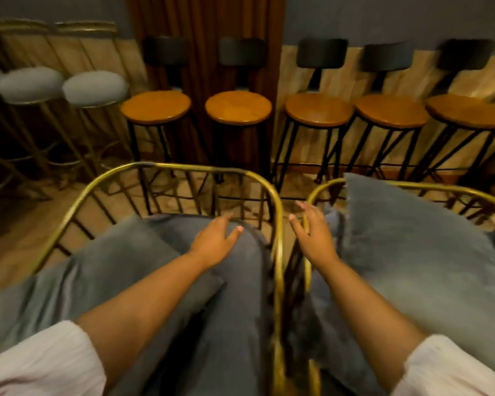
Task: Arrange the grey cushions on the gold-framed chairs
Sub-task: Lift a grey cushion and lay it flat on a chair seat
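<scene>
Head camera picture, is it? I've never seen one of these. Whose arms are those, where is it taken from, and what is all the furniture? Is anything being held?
There is no machine here. A person wears a camera on the head, so you look down along their own two arms. The left hand rests open on a grey cushion in the left gold chair. The right hand is open beside the rail of the right gold chair, near a second cushion that leans up in it. Neither hand grips anything. Behind, along the wall, stand wooden stools with black backs and two grey padded stools.
</scene>
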### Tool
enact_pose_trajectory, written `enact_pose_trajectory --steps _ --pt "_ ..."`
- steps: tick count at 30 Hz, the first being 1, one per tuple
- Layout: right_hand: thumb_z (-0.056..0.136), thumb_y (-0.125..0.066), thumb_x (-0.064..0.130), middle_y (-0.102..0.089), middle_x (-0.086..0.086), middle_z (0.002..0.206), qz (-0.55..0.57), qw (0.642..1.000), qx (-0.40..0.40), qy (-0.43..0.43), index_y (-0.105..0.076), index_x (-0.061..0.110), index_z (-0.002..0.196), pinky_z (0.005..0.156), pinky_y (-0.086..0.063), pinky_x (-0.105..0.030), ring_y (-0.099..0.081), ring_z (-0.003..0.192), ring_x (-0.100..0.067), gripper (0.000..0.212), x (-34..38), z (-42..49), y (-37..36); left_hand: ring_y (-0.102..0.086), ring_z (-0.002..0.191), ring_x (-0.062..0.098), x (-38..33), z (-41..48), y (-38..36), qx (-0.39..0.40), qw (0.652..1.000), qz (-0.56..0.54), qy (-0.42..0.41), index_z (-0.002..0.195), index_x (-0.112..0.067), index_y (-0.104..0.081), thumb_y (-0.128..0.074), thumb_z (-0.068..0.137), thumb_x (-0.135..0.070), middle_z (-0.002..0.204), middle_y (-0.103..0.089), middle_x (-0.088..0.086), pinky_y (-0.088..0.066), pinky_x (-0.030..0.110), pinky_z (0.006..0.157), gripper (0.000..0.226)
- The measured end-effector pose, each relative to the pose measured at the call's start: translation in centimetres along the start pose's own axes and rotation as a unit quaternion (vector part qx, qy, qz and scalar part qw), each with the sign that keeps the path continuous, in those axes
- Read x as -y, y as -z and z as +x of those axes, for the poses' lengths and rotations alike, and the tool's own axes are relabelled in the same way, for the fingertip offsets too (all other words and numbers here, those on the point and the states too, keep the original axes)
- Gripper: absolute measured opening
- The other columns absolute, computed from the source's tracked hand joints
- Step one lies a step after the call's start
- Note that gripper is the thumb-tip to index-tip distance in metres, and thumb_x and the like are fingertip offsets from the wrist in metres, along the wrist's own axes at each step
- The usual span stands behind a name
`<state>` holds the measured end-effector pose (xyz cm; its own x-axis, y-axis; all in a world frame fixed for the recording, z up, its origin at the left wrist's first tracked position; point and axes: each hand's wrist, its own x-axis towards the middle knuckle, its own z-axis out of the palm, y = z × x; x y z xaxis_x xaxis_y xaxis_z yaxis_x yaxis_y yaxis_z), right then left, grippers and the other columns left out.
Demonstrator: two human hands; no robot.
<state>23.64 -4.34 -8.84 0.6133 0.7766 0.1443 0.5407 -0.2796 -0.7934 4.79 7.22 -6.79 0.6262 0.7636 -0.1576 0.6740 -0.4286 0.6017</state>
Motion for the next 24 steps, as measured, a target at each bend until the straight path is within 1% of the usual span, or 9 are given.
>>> enact_pose_trajectory --steps 2,3,7,12,15,18,19,21,24 --pt "0.092 -0.056 0.024 -0.048 -0.017 0.14 0.025 0.999 0.021 -0.011 -0.049 0.006 0.133 0.109 -0.025 -0.023 -0.039 0.135 -0.028 0.045 3.0 -1.0 -4.9 -0.036 0.14 0.027 5.1 -1.5 3.0 -0.008 1.0 -0.001 0.025 0.147 -0.011 -0.03 -0.043 0.096 -0.04 0.153 -0.037 0.011 -0.031 0.039 0.113 0.06" --pt "0.092 -0.056 0.025 -0.048 -0.016 0.14 0.042 0.998 0.036 -0.028 -0.049 0.007 0.134 0.106 -0.025 -0.021 -0.04 0.134 -0.028 0.046 4.4 -1.7 -7.6 -0.036 0.14 0.027 8.0 -2.3 4.5 -0.013 0.999 -0.005 0.04 0.147 -0.01 -0.031 -0.044 0.096 -0.039 0.153 -0.036 0.011 -0.031 0.038 0.113 0.06" --pt "0.092 -0.056 0.032 -0.046 -0.015 0.144 0.127 0.982 0.062 -0.129 -0.046 0.008 0.137 0.114 -0.03 -0.039 -0.041 0.134 -0.029 0.052 8.1 -4.8 -17.1 -0.04 0.137 0.031 17.9 -5.4 9.3 -0.031 0.993 -0.004 0.113 0.144 -0.008 -0.035 -0.047 0.095 -0.039 0.15 -0.04 0.015 -0.033 0.039 0.112 0.059" --pt "0.093 -0.054 0.031 -0.035 -0.011 0.152 0.143 0.956 0.119 -0.228 -0.036 0.009 0.143 0.114 -0.027 -0.038 -0.032 0.14 -0.027 0.057 9.7 -8.1 -24.9 -0.042 0.135 0.033 26.0 -7.1 12.6 -0.026 0.979 -0.011 0.199 0.146 -0.01 -0.033 -0.046 0.094 -0.044 0.147 -0.043 0.017 -0.035 0.043 0.11 0.064" --pt "0.09 -0.058 0.034 -0.035 -0.015 0.151 0.152 0.94 0.109 -0.286 -0.034 0.007 0.143 0.115 -0.026 -0.041 -0.033 0.139 -0.03 0.064 9.0 -9.2 -28.1 -0.044 0.133 0.035 29.4 -7.2 13.3 -0.026 0.973 -0.032 0.225 0.147 -0.012 -0.032 -0.047 0.094 -0.043 0.148 -0.043 0.017 -0.037 0.045 0.109 0.064" --pt "0.087 -0.062 0.033 -0.033 -0.017 0.151 0.146 0.932 0.108 -0.313 -0.031 0.002 0.143 0.115 -0.021 -0.034 -0.03 0.14 -0.031 0.071 8.5 -9.6 -30.7 -0.042 0.135 0.035 32.3 -6.3 13.7 -0.024 0.971 -0.024 0.238 0.148 -0.012 -0.029 -0.046 0.093 -0.046 0.15 -0.04 0.016 -0.036 0.044 0.11 0.067" --pt "0.084 -0.065 0.036 -0.035 -0.017 0.151 0.157 0.928 0.104 -0.321 -0.031 0.001 0.143 0.114 -0.02 -0.031 -0.031 0.14 -0.03 0.076 8.4 -9.6 -31.6 -0.039 0.137 0.035 33.3 -5.6 13.8 -0.027 0.971 -0.018 0.238 0.148 -0.013 -0.028 -0.047 0.093 -0.046 0.151 -0.038 0.016 -0.034 0.044 0.111 0.067" --pt "0.07 -0.069 0.051 -0.04 -0.016 0.148 0.185 0.915 0.099 -0.344 -0.029 -0.001 0.143 0.115 -0.023 -0.029 -0.036 0.138 -0.027 0.099 7.5 -9.7 -33.8 -0.03 0.142 0.035 34.9 -4.5 14.2 -0.03 0.969 0.002 0.246 0.15 -0.015 -0.023 -0.047 0.093 -0.046 0.155 -0.03 0.016 -0.028 0.045 0.115 0.069" --pt "0.049 -0.076 0.065 -0.042 -0.012 0.148 0.22 0.882 0.077 -0.409 -0.028 0.004 0.146 0.112 -0.031 -0.032 -0.042 0.134 -0.027 0.124 4.4 -10.4 -36.9 -0.014 0.147 0.037 38.3 -2.5 14.1 -0.004 0.962 0.073 0.264 0.151 -0.026 -0.015 -0.045 0.086 -0.062 0.159 -0.022 0.013 -0.019 0.053 0.117 0.08"
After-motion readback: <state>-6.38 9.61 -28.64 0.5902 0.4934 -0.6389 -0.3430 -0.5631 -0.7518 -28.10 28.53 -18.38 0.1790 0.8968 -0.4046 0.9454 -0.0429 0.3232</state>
